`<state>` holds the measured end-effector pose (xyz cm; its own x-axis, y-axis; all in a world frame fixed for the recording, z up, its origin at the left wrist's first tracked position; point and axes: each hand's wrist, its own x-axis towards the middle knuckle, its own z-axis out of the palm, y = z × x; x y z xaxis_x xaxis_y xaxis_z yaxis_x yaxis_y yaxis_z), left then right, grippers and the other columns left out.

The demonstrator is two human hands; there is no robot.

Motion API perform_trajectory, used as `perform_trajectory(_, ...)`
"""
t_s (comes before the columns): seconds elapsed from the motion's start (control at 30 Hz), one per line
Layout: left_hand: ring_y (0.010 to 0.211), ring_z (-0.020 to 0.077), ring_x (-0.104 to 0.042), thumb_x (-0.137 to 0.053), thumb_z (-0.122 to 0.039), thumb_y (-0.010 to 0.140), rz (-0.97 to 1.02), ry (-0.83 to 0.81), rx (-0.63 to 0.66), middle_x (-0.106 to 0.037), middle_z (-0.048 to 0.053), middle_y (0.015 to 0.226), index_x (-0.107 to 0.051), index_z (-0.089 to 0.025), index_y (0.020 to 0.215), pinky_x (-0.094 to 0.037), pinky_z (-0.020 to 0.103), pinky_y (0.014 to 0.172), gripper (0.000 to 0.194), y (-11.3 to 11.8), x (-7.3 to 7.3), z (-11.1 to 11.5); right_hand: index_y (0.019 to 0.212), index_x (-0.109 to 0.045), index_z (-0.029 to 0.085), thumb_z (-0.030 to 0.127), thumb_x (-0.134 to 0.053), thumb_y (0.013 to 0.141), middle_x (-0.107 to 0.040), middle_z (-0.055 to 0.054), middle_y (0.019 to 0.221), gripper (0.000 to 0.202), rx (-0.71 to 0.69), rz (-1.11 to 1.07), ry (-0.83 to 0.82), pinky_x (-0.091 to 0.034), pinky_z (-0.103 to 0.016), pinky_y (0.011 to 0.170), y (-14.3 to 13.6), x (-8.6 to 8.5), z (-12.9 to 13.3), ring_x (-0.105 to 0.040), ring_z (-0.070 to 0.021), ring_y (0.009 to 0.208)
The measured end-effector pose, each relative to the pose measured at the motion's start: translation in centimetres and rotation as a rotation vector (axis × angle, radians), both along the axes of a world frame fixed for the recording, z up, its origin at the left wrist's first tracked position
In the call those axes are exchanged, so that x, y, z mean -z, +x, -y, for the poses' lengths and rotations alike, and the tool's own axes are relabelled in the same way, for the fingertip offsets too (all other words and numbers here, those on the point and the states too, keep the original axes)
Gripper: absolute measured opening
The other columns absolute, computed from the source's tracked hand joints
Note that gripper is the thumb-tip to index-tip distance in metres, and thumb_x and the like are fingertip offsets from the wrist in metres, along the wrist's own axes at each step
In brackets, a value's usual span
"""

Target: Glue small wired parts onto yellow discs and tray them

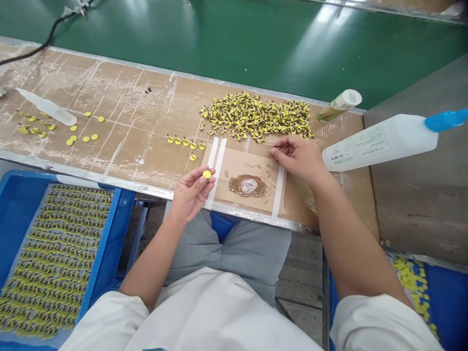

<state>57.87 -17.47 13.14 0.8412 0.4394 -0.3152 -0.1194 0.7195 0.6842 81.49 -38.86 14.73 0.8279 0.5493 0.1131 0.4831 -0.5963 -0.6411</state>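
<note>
My left hand (190,194) is closed, with a small round yellow disc (206,174) pinched between thumb and fingers above the cardboard's left edge. Over the right side of the work area, my right hand (300,157) has its thumb and fingertips drawn together; whatever they hold is too small to make out. Just beyond it lies a heap of small yellow and dark figures (252,114). Between my hands, a cardboard sheet (234,163) carries a wet puddle of clear liquid (249,185) and a thin wooden stick (271,181). White tape strips run along both sides of the sheet.
Several assembled pieces (186,142) stand left of the cardboard. Yellow discs (86,139) lie farther left. A white bottle with a blue cap (376,141) and a tube of sticks (340,105) occupy the right. Below left, a blue bin (109,234) holds rows of yellow pieces.
</note>
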Motion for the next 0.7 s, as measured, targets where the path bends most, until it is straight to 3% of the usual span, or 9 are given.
perform_trajectory(0.1,0.08,0.0071,-0.076,-0.094,-0.024,0.063,0.002,0.008,0.0,-0.08,0.003,0.1,-0.08,-0.022,0.095,-0.059,0.009,0.075,0.035,0.1,0.0,0.0,0.097,-0.077,0.02,0.036,-0.079,0.078,-0.074,-0.005,0.087,0.024,0.133,0.031,0.222,-0.056,-0.031,0.068,-1.3,0.7,0.8,-0.069,-0.0202,0.074)
perform_trajectory(0.2,0.078,0.0071,-0.075,-0.094,-0.026,0.063,0.003,0.022,-0.011,-0.08,0.003,0.097,-0.08,-0.022,0.094,-0.059,0.009,0.072,0.034,0.2,0.0,0.1,0.107,-0.078,0.021,0.044,-0.082,0.078,-0.074,-0.005,0.088,0.038,0.227,0.06,0.278,-0.056,-0.032,0.065,-2.7,1.8,1.4,-0.068,-0.0191,0.071)
perform_trajectory(0.37,0.078,0.0075,-0.076,-0.094,-0.026,0.063,0.008,0.043,-0.021,-0.08,0.003,0.096,-0.079,-0.021,0.095,-0.059,0.009,0.072,0.035,0.3,0.1,0.1,0.097,-0.081,0.024,0.044,-0.084,0.077,-0.074,-0.002,0.083,0.028,0.22,0.052,0.268,-0.056,-0.031,0.062,-4.4,3.0,2.0,-0.064,-0.0166,0.063)
perform_trajectory(0.57,0.081,0.0079,-0.076,-0.092,-0.023,0.067,0.049,0.054,-0.033,-0.08,0.003,0.1,-0.08,-0.022,0.095,-0.059,0.01,0.075,0.03,0.4,-0.1,0.9,0.096,-0.08,0.023,0.038,-0.086,0.079,-0.076,-0.004,0.09,0.024,0.283,0.021,0.639,-0.061,-0.034,0.07,-8.9,1.9,0.9,-0.072,-0.0204,0.074)
perform_trajectory(0.7,0.081,0.0079,-0.076,-0.089,-0.026,0.071,0.097,0.048,0.016,-0.08,0.002,0.1,-0.081,-0.023,0.097,-0.06,0.011,0.073,0.027,0.9,-0.2,1.7,0.098,-0.079,0.024,0.025,-0.082,0.083,-0.076,-0.003,0.092,0.016,0.144,0.185,0.73,-0.06,-0.032,0.069,-12.0,1.9,-0.2,-0.071,-0.0175,0.074)
